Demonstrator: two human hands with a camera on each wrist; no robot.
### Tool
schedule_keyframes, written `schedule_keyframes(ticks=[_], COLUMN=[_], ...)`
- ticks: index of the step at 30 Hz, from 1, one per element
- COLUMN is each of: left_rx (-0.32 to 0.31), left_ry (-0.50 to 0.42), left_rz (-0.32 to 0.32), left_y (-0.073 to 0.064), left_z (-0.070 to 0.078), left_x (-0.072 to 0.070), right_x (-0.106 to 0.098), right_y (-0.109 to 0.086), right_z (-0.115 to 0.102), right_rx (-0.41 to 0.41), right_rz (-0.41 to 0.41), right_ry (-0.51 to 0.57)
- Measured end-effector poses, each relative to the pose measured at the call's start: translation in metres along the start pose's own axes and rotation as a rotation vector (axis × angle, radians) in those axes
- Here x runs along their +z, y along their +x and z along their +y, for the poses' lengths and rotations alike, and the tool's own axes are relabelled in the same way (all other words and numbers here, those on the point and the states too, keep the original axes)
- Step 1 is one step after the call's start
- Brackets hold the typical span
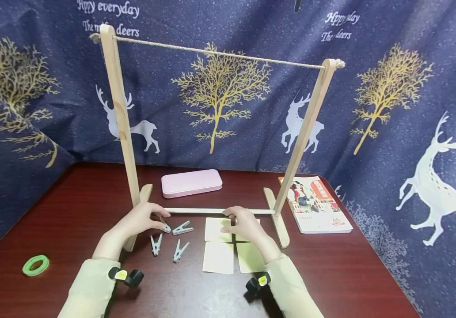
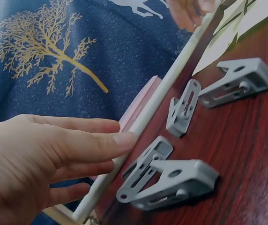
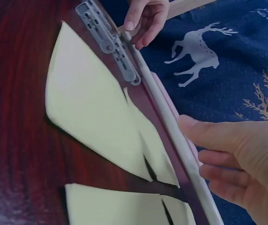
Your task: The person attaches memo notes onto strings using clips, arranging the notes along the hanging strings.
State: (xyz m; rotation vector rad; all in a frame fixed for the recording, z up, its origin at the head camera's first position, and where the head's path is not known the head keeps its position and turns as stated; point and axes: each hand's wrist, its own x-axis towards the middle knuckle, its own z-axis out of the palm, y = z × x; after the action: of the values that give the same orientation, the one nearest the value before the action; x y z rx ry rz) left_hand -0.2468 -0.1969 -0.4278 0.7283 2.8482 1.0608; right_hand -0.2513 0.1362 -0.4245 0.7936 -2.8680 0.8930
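My left hand (image 1: 142, 219) hovers by a grey clothespin (image 1: 166, 228), thumb and fingers apart and holding nothing. Several more grey clothespins (image 1: 182, 228) lie loose on the table around it; the left wrist view shows one clothespin (image 2: 183, 183) just beyond the fingertips. Over the upper pair of pale yellow paper squares (image 1: 218, 257) hangs my right hand (image 1: 244, 222), fingers loosely bent with nothing between them. Part of the upper right square is hidden under this hand. In the right wrist view, the paper squares (image 3: 87, 98) have slightly raised edges.
A wooden frame (image 1: 121, 115) stands across the table, a rope (image 1: 220, 53) strung between its posts and a pale bar (image 1: 196, 210) low down. Behind the bar lies a pink case (image 1: 192, 182). A book (image 1: 317, 205) is at right, a green tape roll (image 1: 36, 265) at left.
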Motion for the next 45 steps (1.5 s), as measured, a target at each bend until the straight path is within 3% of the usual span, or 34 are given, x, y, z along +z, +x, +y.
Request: schedule_keyframes(ticks=[9, 18, 26, 34, 39, 45], left_rx=[0.027, 0.010, 0.003, 0.051, -0.040, -0.065], left_ry=[0.041, 0.069, 0.059, 0.060, 0.070, 0.103], left_rz=[-0.086, -0.101, -0.089, -0.040, -0.048, -0.047], left_y=[-0.002, -0.002, -0.005, -0.005, -0.006, -0.005], left_z=[-0.008, -0.010, -0.009, -0.019, -0.012, -0.012], left_x=[-0.002, -0.003, -0.004, -0.005, -0.005, -0.002], right_x=[0.008, 0.010, 0.013, 0.011, 0.011, 0.013], right_y=[0.001, -0.001, 0.000, -0.002, -0.002, -0.001], right_z=[0.006, 0.007, 0.008, 0.003, -0.001, -0.001], right_rx=[0.014, -0.015, -0.025, -0.032, -0.042, -0.056], right_rz=[-0.122, -0.161, -0.160, -0.106, -0.083, -0.049], right_ry=[-0.059, -0.057, -0.099, -0.108, -0.127, -0.101])
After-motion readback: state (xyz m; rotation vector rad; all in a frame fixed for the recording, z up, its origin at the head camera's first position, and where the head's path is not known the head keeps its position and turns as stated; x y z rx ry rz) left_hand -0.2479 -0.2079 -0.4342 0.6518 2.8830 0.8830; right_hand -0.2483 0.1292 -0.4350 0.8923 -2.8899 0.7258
